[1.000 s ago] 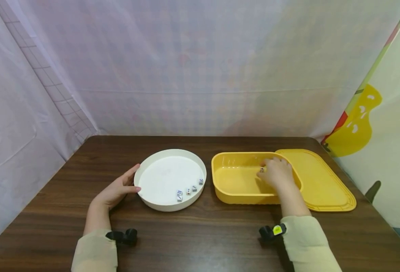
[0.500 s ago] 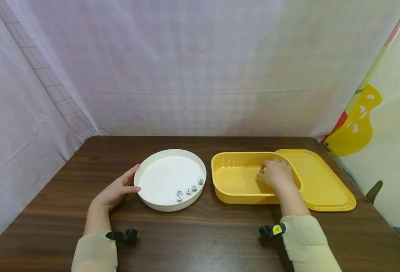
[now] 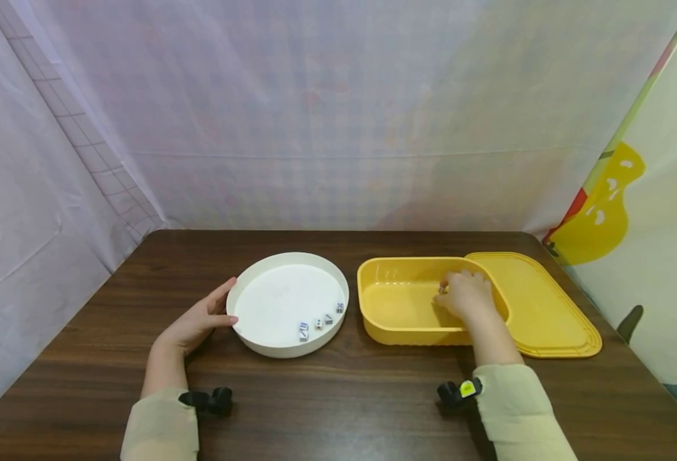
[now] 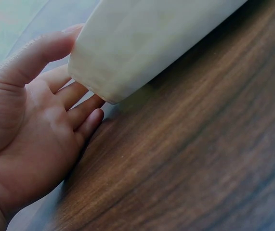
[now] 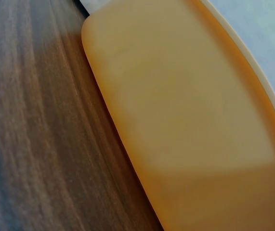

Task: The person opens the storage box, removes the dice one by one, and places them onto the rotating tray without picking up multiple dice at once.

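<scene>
My left hand (image 3: 200, 321) holds the left side of a round white tray (image 3: 281, 352), its thumb at the rim. In the left wrist view the fingers (image 4: 82, 110) lie against and partly behind the tray's outer wall. Several white dice (image 3: 318, 324) lie inside the tray near its front right edge. Over to the right, my right hand (image 3: 469, 296) reaches down into a yellow box (image 3: 393, 301) and pinches a die (image 3: 442, 290) between thumb and fingers. The right wrist view shows the box's outer wall (image 5: 176, 96), with that hand hidden.
A yellow lid (image 3: 546, 307) lies flat to the right of the box, partly behind it. Both containers stand side by side on a dark wooden table (image 3: 338, 403). A pale curtain (image 3: 338, 128) hangs behind the table's far edge.
</scene>
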Available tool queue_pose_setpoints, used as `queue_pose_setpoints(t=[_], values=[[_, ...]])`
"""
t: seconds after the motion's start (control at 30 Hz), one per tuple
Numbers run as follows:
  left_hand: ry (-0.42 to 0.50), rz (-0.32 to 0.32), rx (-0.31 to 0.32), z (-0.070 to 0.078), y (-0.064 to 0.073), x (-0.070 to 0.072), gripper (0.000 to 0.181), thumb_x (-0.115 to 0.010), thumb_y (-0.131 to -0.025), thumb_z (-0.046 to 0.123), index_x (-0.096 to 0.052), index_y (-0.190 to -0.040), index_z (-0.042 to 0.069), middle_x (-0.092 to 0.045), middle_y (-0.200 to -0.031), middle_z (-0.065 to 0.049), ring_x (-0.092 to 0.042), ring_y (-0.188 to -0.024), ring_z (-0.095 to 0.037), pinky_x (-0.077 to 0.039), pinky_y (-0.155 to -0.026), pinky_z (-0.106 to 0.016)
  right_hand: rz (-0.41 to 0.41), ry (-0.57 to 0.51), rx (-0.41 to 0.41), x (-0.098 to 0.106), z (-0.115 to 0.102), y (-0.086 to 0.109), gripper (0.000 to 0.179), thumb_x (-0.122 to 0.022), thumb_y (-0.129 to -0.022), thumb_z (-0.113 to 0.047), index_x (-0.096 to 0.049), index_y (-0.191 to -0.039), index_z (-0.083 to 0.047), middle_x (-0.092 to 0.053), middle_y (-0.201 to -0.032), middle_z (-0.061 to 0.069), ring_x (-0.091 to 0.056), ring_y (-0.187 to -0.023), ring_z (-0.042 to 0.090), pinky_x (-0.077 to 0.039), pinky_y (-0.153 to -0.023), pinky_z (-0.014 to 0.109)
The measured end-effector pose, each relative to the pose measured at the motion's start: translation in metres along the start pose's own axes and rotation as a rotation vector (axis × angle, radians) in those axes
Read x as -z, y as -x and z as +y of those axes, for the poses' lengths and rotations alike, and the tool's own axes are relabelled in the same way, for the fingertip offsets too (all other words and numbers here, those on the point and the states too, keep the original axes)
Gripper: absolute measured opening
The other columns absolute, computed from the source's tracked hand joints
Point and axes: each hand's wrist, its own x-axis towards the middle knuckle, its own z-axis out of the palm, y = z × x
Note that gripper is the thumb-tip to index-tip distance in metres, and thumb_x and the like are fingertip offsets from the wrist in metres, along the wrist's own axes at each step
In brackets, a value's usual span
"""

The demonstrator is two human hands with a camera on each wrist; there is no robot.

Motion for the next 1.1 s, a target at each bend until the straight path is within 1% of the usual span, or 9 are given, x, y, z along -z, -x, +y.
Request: queue_pose_setpoints(t=[0.2,0.4,0.53,0.6,0.73,0.8,0.87,1.0,1.1], values=[[0.004,0.005,0.005,-0.001,0.001,0.001,0.088,-0.065,-0.086,0.001,-0.008,-0.153,0.002,0.000,-0.159,-0.013,0.007,-0.143,-0.027,0.004,-0.111,-0.051,-0.008,0.010,0.009,0.001,-0.002,0.000,0.030,-0.067,-0.087,-0.028,-0.065,-0.102,-0.002,-0.056,-0.106,0.026,-0.043,-0.105,0.051,-0.030,-0.089,0.061],[0.008,0.004,0.004,-0.002,0.001,0.001,0.088,-0.064,-0.086,0.001,-0.007,-0.153,0.002,0.000,-0.159,-0.013,0.007,-0.143,-0.027,0.004,-0.111,-0.051,-0.042,0.010,0.011,0.002,-0.007,0.000,0.032,-0.067,-0.088,-0.029,-0.066,-0.105,-0.001,-0.055,-0.108,0.027,-0.043,-0.106,0.052,-0.031,-0.089,0.061],[0.005,0.002,0.000,0.000,0.002,0.001,0.088,-0.064,-0.086,0.001,-0.007,-0.153,0.003,0.001,-0.159,-0.013,0.007,-0.143,-0.027,0.004,-0.111,-0.051,-0.047,0.008,0.015,0.002,-0.010,0.000,0.032,-0.067,-0.088,-0.029,-0.066,-0.105,-0.002,-0.055,-0.108,0.026,-0.044,-0.105,0.050,-0.031,-0.089,0.060],[0.005,0.000,-0.003,0.001,0.002,0.000,0.088,-0.065,-0.086,0.001,-0.007,-0.153,0.003,0.001,-0.159,-0.013,0.007,-0.143,-0.027,0.005,-0.110,-0.051,-0.039,0.009,0.017,0.002,-0.011,0.000,0.035,-0.067,-0.088,-0.029,-0.064,-0.108,0.000,-0.055,-0.109,0.027,-0.043,-0.106,0.051,-0.031,-0.090,0.061],[0.011,-0.001,-0.006,0.003,0.002,-0.001,0.088,-0.065,-0.086,0.001,-0.008,-0.153,0.002,0.000,-0.159,-0.014,0.007,-0.143,-0.028,0.005,-0.110,-0.051,-0.029,0.007,0.016,0.001,-0.010,0.000,0.046,-0.066,-0.088,-0.028,-0.058,-0.120,0.003,-0.052,-0.116,0.032,-0.041,-0.110,0.054,-0.029,-0.092,0.063],[0.014,-0.003,-0.008,0.003,0.002,-0.001,0.088,-0.065,-0.086,0.001,-0.008,-0.153,0.001,0.000,-0.159,-0.014,0.007,-0.143,-0.028,0.005,-0.110,-0.051,-0.032,0.007,0.016,0.000,-0.011,0.001,0.048,-0.066,-0.087,-0.028,-0.057,-0.122,0.005,-0.051,-0.117,0.033,-0.040,-0.111,0.055,-0.028,-0.093,0.064],[0.011,-0.004,-0.008,0.003,0.002,-0.001,0.088,-0.065,-0.086,0.001,-0.008,-0.153,0.002,0.000,-0.159,-0.014,0.007,-0.143,-0.028,0.004,-0.110,-0.051,-0.039,0.012,0.017,0.000,-0.010,0.001,0.044,-0.066,-0.087,-0.027,-0.059,-0.117,0.004,-0.053,-0.114,0.031,-0.041,-0.109,0.054,-0.029,-0.091,0.063],[0.010,-0.002,-0.005,0.002,0.000,0.000,0.088,-0.065,-0.086,0.002,-0.008,-0.153,0.003,0.000,-0.159,-0.013,0.006,-0.143,-0.027,0.004,-0.111,-0.051,-0.046,0.015,0.019,-0.001,-0.010,0.002,0.030,-0.067,-0.086,-0.025,-0.065,-0.103,-0.001,-0.055,-0.102,0.024,-0.044,-0.102,0.049,-0.031,-0.087,0.060],[0.012,0.000,-0.004,0.001,0.000,0.000,0.089,-0.066,-0.086,0.002,-0.009,-0.153,0.003,-0.001,-0.159,-0.013,0.006,-0.143,-0.027,0.004,-0.111,-0.051,-0.038,0.010,0.024,-0.001,-0.010,0.002,0.023,-0.067,-0.086,-0.024,-0.067,-0.097,-0.004,-0.056,-0.098,0.022,-0.045,-0.100,0.047,-0.032,-0.086,0.059]])
